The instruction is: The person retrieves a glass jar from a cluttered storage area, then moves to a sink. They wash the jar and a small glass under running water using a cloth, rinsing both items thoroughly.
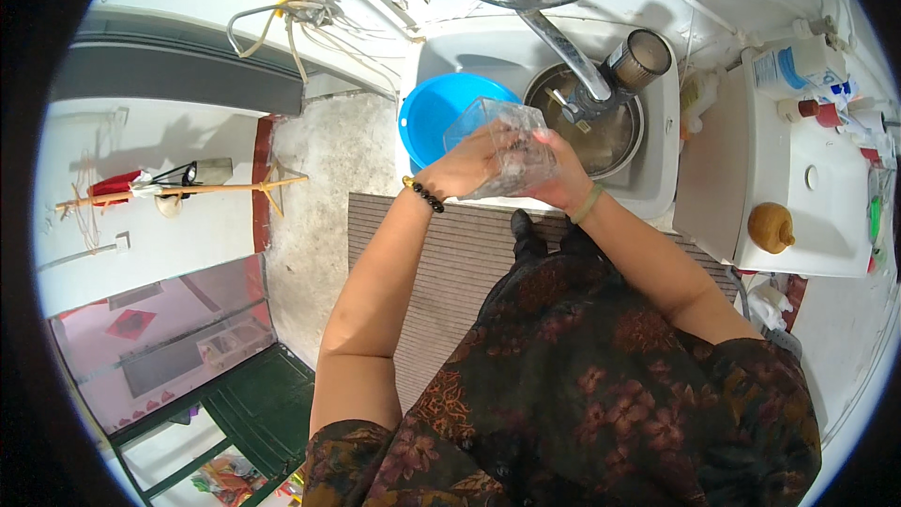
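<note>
A clear, angular plastic container (493, 116) is held in front of me, over the near edge of a light grey sink (658, 186). My left hand (468, 162), with a dark beaded bracelet at the wrist, reaches inside or behind its clear wall; which one I cannot tell. My right hand (566, 169) grips the container's right side, a pale band around the wrist. Behind the container, a blue plastic basin (429, 109) sits in the sink's left part. A round metal pan (630, 148) holding cloudy water stands to its right, under the chrome faucet (563, 46) with its attached filter (637, 60).
On the right, a white washbasin (838, 225) bears a brown gourd-shaped object (771, 227), with bottles and cups behind it. A striped mat (394, 239) lies on the floor. Cables (317, 14) hang on the wall at upper left, above a wooden rack (204, 189).
</note>
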{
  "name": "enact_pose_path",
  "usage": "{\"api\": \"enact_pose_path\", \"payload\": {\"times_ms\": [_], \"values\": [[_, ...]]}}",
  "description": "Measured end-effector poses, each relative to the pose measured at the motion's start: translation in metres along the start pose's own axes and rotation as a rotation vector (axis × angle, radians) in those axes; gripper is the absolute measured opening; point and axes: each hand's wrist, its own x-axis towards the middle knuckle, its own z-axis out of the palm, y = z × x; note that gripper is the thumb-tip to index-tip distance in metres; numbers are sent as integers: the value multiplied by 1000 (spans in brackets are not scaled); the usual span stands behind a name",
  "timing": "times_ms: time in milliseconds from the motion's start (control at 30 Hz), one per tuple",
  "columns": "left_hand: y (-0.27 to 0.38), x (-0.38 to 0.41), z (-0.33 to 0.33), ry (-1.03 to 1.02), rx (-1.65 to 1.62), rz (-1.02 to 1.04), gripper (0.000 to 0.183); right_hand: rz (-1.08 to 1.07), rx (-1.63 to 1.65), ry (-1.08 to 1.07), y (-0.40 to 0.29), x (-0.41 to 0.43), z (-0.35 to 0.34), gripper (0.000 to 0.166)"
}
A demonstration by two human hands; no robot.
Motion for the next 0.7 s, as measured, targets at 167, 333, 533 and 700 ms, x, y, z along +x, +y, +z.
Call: {"api": "enact_pose_path", "payload": {"times_ms": [167,333,533,700], "values": [[5,2,-1,-332,-12,-264,36,-43,-57,17,-3,4,-16,53],[25,-26,0,37,-240,-341,31,3,117,31,1,8,-22,58],[27,-56,-37,53,305,61,19,60,194,34,4,12,-36,58],[22,-59,-14,31,569,159,40,99,239,60,8,8,-24,56]]}}
